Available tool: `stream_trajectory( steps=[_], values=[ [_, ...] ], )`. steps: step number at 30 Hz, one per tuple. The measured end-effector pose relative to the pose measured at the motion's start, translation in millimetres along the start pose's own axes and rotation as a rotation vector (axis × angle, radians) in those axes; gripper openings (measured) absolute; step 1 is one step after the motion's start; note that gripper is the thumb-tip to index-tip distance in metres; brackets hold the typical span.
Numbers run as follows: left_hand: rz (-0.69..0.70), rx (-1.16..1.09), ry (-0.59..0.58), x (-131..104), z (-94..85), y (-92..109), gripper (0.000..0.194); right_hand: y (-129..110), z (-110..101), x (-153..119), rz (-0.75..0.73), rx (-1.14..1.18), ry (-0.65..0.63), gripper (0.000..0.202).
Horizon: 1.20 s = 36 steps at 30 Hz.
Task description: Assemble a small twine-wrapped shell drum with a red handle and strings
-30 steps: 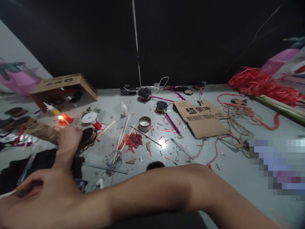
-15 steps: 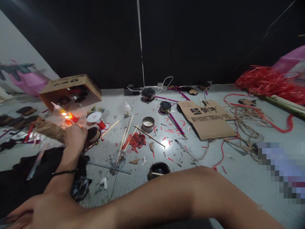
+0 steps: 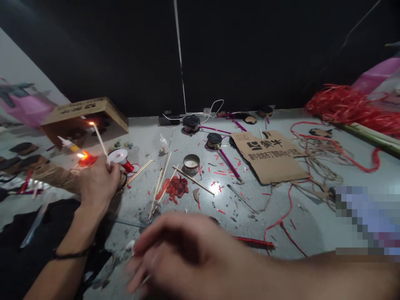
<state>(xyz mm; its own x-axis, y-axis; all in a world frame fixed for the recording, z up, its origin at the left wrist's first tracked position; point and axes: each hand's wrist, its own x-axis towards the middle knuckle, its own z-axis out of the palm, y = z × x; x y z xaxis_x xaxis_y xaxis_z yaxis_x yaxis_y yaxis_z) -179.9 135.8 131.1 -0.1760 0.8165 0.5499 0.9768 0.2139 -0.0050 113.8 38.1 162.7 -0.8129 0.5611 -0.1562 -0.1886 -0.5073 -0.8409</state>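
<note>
My left hand (image 3: 98,179) is closed on a thin pale stick (image 3: 100,139), held upright with a small flame at its tip. A red candle (image 3: 88,160) burns just beyond that hand, beside a glue bottle (image 3: 70,144). A spool of red thread (image 3: 125,162) stands to the right of my fingers. My right hand (image 3: 175,254) is low in the middle, blurred, its fingers curled; what it holds, if anything, cannot be made out. Past it, a round tin (image 3: 191,164) and red wax pieces (image 3: 177,188) lie on the grey surface.
An open cardboard box (image 3: 115,114) is at the back left. Small black-topped drums (image 3: 191,122) stand near the dark wall. Flat cardboard (image 3: 268,164), tangled twine (image 3: 325,162) and red cord (image 3: 291,204) lie to the right. Black cloth (image 3: 18,233) is at lower left.
My left hand has drawn back from the candle, and the stick now shows a flame. My right hand has moved from the lower left to the lower middle. The view has shifted slightly.
</note>
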Motion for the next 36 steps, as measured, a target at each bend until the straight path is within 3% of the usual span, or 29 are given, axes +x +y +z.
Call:
stream_trajectory(
  steps=[3,5,10,15,22,30,36],
  values=[
    [0.094,-0.070,0.018,-14.4,-5.5,23.9,0.025,-48.4,-36.5,-11.1,-0.174,-0.145,0.236,0.010],
    [0.158,-0.126,0.041,-26.5,-9.2,40.6,0.030,-64.0,-59.1,1.3,-0.192,-0.284,0.311,0.014],
    [0.371,-0.325,0.085,-54.5,-22.4,83.0,0.032,-54.0,-95.2,50.7,-0.137,-0.338,0.354,0.037],
    [0.509,-0.487,0.053,-69.6,-32.6,112.7,0.034,-42.4,-101.0,66.1,-0.107,-0.300,0.303,0.042],
    [0.613,-0.529,0.070,-76.0,-29.7,125.9,0.039,-44.8,-108.1,62.3,-0.048,-0.297,0.304,0.037],
    [0.612,-0.582,0.083,-85.1,-31.2,138.2,0.044,-39.1,-120.0,48.7,-0.012,-0.319,0.318,0.025],
    [0.613,-0.656,0.045,-89.0,-35.1,132.0,0.040,-35.0,-128.2,33.5,0.039,-0.368,0.294,0.032]
  ],
)
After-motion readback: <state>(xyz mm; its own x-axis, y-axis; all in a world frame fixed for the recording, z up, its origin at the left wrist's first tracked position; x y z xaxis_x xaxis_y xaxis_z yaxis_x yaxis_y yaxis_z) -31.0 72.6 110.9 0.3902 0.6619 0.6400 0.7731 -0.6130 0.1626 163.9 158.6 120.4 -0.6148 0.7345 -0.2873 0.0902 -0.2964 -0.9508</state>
